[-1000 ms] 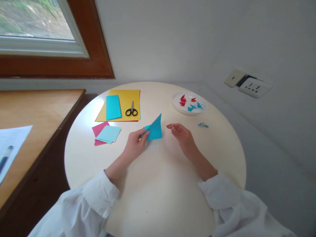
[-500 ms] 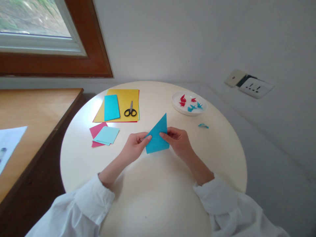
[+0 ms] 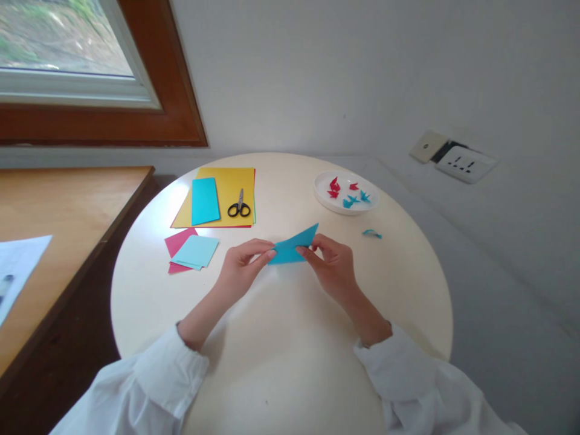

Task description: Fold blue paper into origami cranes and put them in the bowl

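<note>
A sheet of blue paper (image 3: 288,252) is held up over the middle of the round table, its upper right corner pointing up and to the right. My left hand (image 3: 243,263) pinches its left edge between thumb and fingers. At the right edge my right hand (image 3: 333,262) grips it, thumb on the near face and fingers behind. The fingertips behind the paper are partly hidden. To the left lie light blue paper squares (image 3: 197,251) on top of red paper (image 3: 180,240).
On the white round table (image 3: 290,362), black-handled scissors (image 3: 239,205) and a blue rectangle (image 3: 205,200) lie on yellow sheets (image 3: 235,176). A white plate (image 3: 321,196) holds several small red and blue folded paper pieces. A curled blue scrap (image 3: 372,234) lies nearby.
The blue paper has tilted and now looks much flatter, its upper corner lower and farther right. Both hands have kept their pinch, and the right hand has shifted slightly right.
</note>
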A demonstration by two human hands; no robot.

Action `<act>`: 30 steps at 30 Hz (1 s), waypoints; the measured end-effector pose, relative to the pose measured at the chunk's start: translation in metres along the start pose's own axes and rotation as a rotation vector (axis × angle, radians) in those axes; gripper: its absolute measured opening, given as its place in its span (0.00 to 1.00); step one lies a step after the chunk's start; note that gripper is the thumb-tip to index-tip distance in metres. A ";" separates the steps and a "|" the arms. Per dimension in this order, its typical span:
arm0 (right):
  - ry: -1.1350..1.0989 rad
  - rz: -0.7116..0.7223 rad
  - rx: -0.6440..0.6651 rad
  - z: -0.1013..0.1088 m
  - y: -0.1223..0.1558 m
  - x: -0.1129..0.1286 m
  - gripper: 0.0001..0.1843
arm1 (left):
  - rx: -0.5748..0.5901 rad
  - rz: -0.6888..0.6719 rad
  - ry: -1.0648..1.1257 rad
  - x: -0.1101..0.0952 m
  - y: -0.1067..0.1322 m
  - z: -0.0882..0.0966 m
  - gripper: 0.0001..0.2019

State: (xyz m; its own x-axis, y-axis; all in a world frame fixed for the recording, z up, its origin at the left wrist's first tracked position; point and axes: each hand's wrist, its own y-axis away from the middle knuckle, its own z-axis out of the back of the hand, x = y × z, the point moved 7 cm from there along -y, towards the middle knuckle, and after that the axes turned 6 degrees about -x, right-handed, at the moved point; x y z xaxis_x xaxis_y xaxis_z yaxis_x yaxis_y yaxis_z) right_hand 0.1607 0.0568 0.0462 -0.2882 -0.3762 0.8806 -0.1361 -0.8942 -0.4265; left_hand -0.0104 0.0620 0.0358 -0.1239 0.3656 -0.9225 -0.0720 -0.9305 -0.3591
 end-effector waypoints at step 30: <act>-0.090 0.061 0.013 0.002 0.019 0.002 0.16 | -0.167 0.103 0.035 -0.009 0.010 0.008 0.07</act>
State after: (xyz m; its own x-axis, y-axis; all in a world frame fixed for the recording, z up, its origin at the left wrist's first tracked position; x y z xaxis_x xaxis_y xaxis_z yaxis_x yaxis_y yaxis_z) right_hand 0.1597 0.0386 0.0399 -0.2096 -0.4499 0.8681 -0.1085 -0.8717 -0.4780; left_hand -0.0184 0.0492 0.0420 -0.0869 0.2701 -0.9589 0.1047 -0.9547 -0.2784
